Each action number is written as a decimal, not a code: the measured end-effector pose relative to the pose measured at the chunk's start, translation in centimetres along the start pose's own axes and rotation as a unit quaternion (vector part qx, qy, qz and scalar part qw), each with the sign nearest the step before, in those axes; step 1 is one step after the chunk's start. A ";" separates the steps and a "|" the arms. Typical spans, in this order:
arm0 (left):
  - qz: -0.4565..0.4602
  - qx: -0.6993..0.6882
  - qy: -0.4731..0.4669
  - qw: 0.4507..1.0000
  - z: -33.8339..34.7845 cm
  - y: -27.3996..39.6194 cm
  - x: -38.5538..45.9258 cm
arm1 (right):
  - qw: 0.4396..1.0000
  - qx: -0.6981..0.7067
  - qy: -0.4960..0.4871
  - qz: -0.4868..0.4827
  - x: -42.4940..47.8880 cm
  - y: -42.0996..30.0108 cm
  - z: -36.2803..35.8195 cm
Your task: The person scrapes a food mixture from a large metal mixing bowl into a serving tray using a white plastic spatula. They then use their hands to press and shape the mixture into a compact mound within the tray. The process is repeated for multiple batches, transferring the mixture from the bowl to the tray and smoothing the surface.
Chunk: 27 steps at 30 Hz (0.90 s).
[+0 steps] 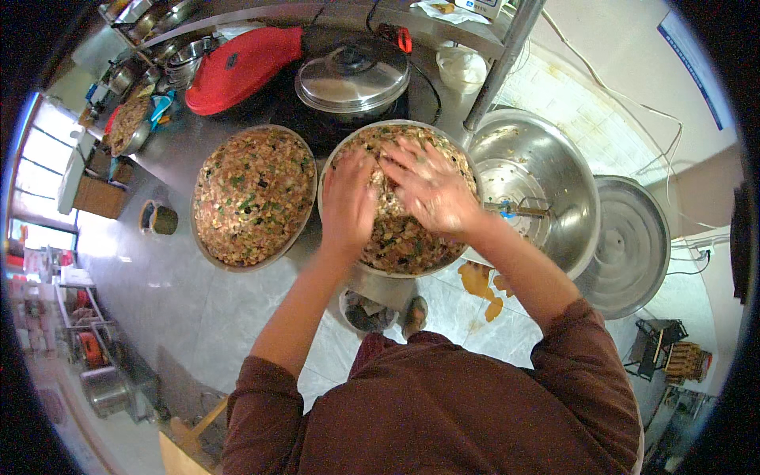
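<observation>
Both hands rest on a heaped pan of chopped filling (398, 240), a brown mixture flecked with green and pale bits. My left hand (351, 199) lies along the left side of the mound, blurred, palm towards it. On the upper right of the mound is my right hand (430, 187), flat with its fingers spread. Neither hand grips anything. The round pan's pale rim (409, 274) shows around the filling. To the left stands a second round pan holding a similar domed mound (255, 196), smoothed and apart from my hands.
A wide steel bowl (570, 178) with a metal bar across it stands right, beside a large round lid (623, 249). Behind are a lidded pan (353, 80), a red cover (246, 68) and a metal post (502, 65). A bin (369, 312) stands below.
</observation>
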<state>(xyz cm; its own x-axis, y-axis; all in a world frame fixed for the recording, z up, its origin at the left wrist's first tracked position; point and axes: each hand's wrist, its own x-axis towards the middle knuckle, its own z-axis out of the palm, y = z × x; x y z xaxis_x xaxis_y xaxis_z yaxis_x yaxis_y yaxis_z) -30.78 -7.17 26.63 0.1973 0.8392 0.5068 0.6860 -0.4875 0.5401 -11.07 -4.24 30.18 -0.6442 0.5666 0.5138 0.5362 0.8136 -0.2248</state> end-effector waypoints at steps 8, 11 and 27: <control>-0.041 0.016 -0.176 0.983 2.7 -4.1 6.9 | 0.975 0.086 -0.183 0.098 4.0 7.1 1.9; -0.119 -0.197 -0.218 0.948 2.6 -4.5 8.5 | 0.958 0.213 -0.165 0.103 3.4 9.5 2.1; -0.074 -0.019 -0.028 0.997 1.8 -1.6 -1.8 | 0.983 -0.015 0.015 0.183 -3.0 -0.9 0.7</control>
<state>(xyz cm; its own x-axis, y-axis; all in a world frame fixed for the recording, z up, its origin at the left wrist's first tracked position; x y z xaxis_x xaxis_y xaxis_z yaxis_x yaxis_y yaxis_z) -30.92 -7.47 23.65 0.1348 0.9140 0.3827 0.6833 -0.3654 0.6321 -9.97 -6.56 28.21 -0.3900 0.8157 0.4272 0.7451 0.5521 -0.3741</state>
